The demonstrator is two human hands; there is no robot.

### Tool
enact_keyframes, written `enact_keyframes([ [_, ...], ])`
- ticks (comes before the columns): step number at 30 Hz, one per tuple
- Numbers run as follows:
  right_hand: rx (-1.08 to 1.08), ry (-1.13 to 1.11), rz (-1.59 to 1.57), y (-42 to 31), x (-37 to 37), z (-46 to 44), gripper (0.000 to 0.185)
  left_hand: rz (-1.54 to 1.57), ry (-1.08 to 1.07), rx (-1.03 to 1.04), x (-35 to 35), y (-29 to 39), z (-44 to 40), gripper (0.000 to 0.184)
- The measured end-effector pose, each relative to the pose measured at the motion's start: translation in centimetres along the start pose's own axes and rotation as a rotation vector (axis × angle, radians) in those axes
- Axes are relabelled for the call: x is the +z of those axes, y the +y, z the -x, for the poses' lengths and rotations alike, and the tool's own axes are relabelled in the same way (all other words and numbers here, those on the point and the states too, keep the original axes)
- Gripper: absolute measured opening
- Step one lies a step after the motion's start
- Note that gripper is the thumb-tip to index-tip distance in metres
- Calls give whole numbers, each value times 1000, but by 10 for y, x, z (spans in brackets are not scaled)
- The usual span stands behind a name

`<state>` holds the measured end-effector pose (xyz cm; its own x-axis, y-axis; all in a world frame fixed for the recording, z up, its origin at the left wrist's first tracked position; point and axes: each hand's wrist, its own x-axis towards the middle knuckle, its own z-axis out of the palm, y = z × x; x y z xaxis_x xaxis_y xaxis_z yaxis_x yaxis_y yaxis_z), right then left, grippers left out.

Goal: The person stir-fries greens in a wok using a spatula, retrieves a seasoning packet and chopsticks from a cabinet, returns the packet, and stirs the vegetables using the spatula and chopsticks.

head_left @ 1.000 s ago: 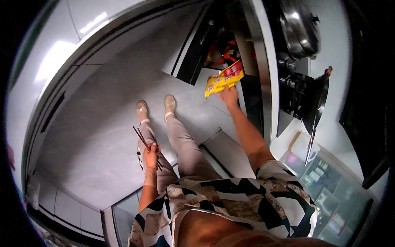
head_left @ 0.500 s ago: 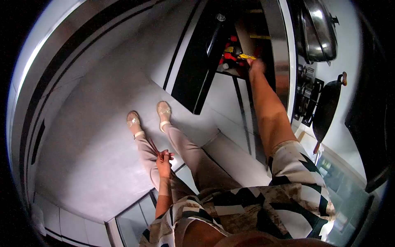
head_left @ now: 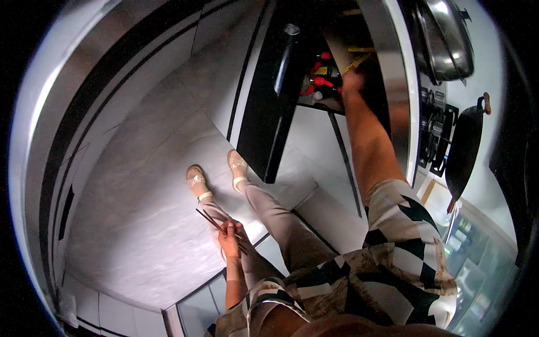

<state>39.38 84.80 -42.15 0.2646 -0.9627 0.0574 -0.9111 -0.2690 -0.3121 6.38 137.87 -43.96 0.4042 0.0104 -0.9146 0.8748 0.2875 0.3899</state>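
Note:
My left hand (head_left: pixel 230 238) is closed around a pair of dark chopsticks (head_left: pixel 209 216) in front of my legs. Their ends stick out on both sides of the fist. Inside the pulled-out black-fronted drawer (head_left: pixel 264 112), my right hand (head_left: pixel 353 81) is partly in shadow and smeared. At its fingertips is a thin yellow thing (head_left: pixel 358 60) that looks like a packet; its exact kind is unclear. Several bottles with red caps (head_left: pixel 321 82) and a yellow-labelled bottle (head_left: pixel 322 71) are left of this hand.
The counter's metal edge (head_left: pixel 397 84) runs along the drawer's right side. On the hob stand a black wok (head_left: pixel 465 146) and a shiny metal pot (head_left: pixel 446 45). My feet (head_left: pixel 196 180) are on the grey floor (head_left: pixel 135 196), close to the drawer's front corner.
My right hand has moved deeper into the drawer with the yellow thing, away from the bottles. My left hand has turned, and the chopsticks now show as two separate sticks.

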Motion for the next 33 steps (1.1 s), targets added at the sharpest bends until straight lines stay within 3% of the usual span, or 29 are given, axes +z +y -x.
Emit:
enact_keyframes([
  [1,-8,-50,-143,-2,-2,17,40,18,13,-5,2,8,3,21],
  [4,-13,-281,-819,-4,-1,74,14,-42,-16,55,4,27,9,18],
  [5,101,-321,-932,-27,-35,120,14,-24,-26,83,8,40,14,16],
  [7,-108,-389,-1071,-40,-93,182,16,-39,-47,119,16,69,29,17],
  [9,-505,-582,-1095,-60,-169,242,17,-72,-70,167,27,105,52,19],
  [12,-252,-1223,-1237,-71,-233,338,19,-131,-103,200,28,133,79,20],
  [14,-218,-1461,-1049,-81,-239,383,35,-174,-146,232,29,148,97,22],
  [17,28,-1216,-922,-64,-181,410,63,-286,-191,300,28,176,130,23],
  [18,172,-1299,-817,-53,-155,393,85,-310,-198,326,29,184,140,23],
  [20,-390,-825,-500,-20,-95,402,85,-355,-204,385,18,203,164,22],
  [22,44,-986,-795,-24,-119,379,80,-401,-190,424,3,217,175,22],
  [24,152,-902,-829,-16,-142,332,64,-443,-197,458,-13,222,181,23],
  [26,219,-646,-783,12,-110,276,48,-501,-252,488,-30,221,180,25],
  [28,346,-614,-855,12,-164,218,29,-588,-318,524,-24,221,180,28],
  [30,301,-494,-1091,20,-183,176,29,-648,-341,530,-10,223,195,32],
  [33,486,-545,-1175,15,-192,165,54,-686,-419,475,48,236,233,31],
])
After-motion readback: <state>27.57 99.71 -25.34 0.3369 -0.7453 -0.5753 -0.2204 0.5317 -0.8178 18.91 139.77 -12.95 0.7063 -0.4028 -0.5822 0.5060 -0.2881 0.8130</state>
